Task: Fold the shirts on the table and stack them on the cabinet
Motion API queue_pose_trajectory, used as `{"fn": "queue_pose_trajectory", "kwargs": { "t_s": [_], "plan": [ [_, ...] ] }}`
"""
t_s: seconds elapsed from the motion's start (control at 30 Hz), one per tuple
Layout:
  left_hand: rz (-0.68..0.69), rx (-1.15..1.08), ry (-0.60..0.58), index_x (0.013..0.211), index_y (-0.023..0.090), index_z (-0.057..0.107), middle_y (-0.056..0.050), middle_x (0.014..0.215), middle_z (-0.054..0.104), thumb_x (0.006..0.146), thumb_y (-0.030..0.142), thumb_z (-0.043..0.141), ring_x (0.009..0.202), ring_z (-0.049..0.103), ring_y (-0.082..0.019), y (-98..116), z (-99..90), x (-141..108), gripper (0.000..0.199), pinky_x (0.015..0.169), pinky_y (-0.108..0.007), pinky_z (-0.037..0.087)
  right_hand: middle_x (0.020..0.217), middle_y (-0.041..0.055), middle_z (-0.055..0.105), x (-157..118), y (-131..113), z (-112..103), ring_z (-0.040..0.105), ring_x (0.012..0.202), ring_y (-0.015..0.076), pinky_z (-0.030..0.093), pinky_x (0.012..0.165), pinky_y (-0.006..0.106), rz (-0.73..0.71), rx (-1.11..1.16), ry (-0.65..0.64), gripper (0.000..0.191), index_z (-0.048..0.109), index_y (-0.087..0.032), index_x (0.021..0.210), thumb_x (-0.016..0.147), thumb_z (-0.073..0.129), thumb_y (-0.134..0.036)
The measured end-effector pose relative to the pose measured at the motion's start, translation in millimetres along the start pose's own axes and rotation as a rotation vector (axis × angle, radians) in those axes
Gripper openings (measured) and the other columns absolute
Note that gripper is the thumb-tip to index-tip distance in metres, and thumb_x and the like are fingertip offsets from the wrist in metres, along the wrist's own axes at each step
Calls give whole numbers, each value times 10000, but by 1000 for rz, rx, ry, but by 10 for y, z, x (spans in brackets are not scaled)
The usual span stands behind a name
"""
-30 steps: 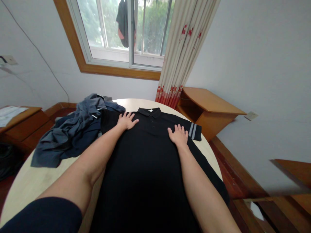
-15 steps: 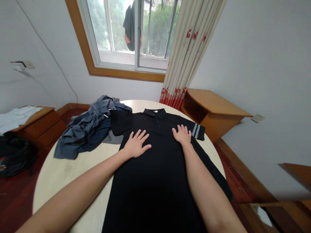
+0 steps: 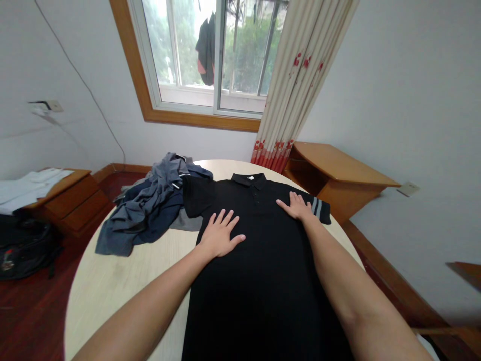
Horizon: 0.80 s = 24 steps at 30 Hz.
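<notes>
A black polo shirt (image 3: 259, 271) lies spread front side up on the round table (image 3: 124, 296), its collar toward the window. My left hand (image 3: 220, 235) rests flat on the shirt's left side below the sleeve, fingers spread. On the right of the chest, close to the sleeve with two grey stripes, my right hand (image 3: 298, 205) also lies flat and open. Neither hand grips the fabric. My right forearm covers part of the shirt's right side.
A heap of grey and navy clothes (image 3: 150, 200) lies at the table's back left, touching the black sleeve. A wooden desk (image 3: 349, 170) stands behind to the right, beside a curtain (image 3: 300, 85). At far left are a wooden cabinet (image 3: 75, 205) and a black bag (image 3: 28, 245).
My right hand has slid outward toward the striped sleeve. My left hand stays on nearly the same patch of the shirt. The whole view has shifted slightly.
</notes>
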State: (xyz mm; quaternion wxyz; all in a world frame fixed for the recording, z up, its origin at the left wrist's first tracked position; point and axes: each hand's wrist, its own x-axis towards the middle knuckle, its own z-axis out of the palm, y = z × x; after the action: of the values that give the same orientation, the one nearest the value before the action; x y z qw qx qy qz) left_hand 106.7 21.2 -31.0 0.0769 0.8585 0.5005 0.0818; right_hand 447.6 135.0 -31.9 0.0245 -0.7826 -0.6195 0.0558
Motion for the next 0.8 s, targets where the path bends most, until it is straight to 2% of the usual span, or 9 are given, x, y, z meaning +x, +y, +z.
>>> {"fn": "queue_pose_trajectory", "kwargs": {
  "t_s": [0.07, 0.2, 0.33, 0.4, 0.47, 0.57, 0.63, 0.7, 0.8],
  "plan": [
    [-2, -2, -3, 1551, 226, 387, -69, 1652, 241, 959, 689, 330, 1537, 158, -328, -4, 1, -2, 754, 1228, -547, 162, 1670, 139, 169, 120, 166, 34, 134, 1541, 333, 166, 1212, 590, -18, 30, -7, 978, 190, -135, 1605, 891, 239, -802],
    [0, -12, 13, 1549, 237, 389, -66, 1651, 252, 953, 701, 324, 1537, 161, -329, -12, 19, -4, 758, 1227, -549, 164, 1665, 94, 213, 319, 441, 59, 163, 1539, 309, 165, 1224, 542, -30, 74, -4, 835, 302, -193, 1580, 945, 163, -718],
    [3, -17, 20, 1550, 249, 385, -60, 1654, 251, 951, 711, 308, 1538, 160, -324, -19, 31, 0, 760, 1227, -548, 164, 1653, 134, 241, 374, 476, -2, 208, 1520, 340, 205, 1191, 589, 26, -4, 43, 797, 316, -181, 1571, 960, 193, -678],
    [2, -18, 15, 1550, 251, 384, -58, 1655, 247, 951, 711, 308, 1538, 159, -322, -20, 25, 2, 759, 1227, -547, 164, 1620, 182, 305, 306, 311, -71, 273, 1485, 383, 215, 1160, 633, 97, -78, 63, 763, 358, -145, 1545, 974, 234, -636],
    [-1, -17, 10, 1550, 245, 384, -60, 1655, 244, 953, 704, 316, 1539, 158, -321, -21, 18, 3, 756, 1228, -547, 160, 1561, 220, 395, 155, 6, -144, 354, 1429, 406, 212, 1141, 645, 127, -141, 121, 673, 434, -101, 1489, 996, 289, -536],
    [-5, -10, 13, 1546, 246, 392, -64, 1652, 251, 953, 690, 336, 1538, 163, -320, -22, 23, 7, 743, 1228, -546, 162, 1565, 201, 396, -213, -612, -189, 373, 1421, 352, 240, 1159, 557, -81, -90, 270, 611, 432, -97, 1479, 995, 368, -465],
    [-5, -3, 22, 1535, 262, 410, -59, 1647, 267, 960, 668, 340, 1535, 177, -315, -15, 36, 15, 708, 1225, -544, 171, 1586, 173, 376, -513, -1009, -143, 377, 1428, 330, 262, 1162, 537, -206, 9, 191, 625, 422, -139, 1498, 985, 401, -496],
    [-8, -5, 35, 1524, 272, 428, -47, 1639, 291, 991, 592, 311, 1532, 197, -302, 0, 38, 22, 632, 1221, -537, 185, 1599, 145, 366, -805, -1296, -44, 358, 1448, 331, 261, 1171, 538, -331, 95, 71, 650, 441, -175, 1497, 966, 438, -550],
    [-26, -61, 71, 1470, 249, 504, -36, 1585, 412, 1019, 413, 243, 1498, 305, -258, 13, -27, 6, 547, 1208, -482, 252, 1600, 140, 365, -1128, -1447, 128, 280, 1493, 343, 224, 1191, 544, -383, 174, 41, 613, 481, -168, 1478, 984, 430, -529]
  ]
}}
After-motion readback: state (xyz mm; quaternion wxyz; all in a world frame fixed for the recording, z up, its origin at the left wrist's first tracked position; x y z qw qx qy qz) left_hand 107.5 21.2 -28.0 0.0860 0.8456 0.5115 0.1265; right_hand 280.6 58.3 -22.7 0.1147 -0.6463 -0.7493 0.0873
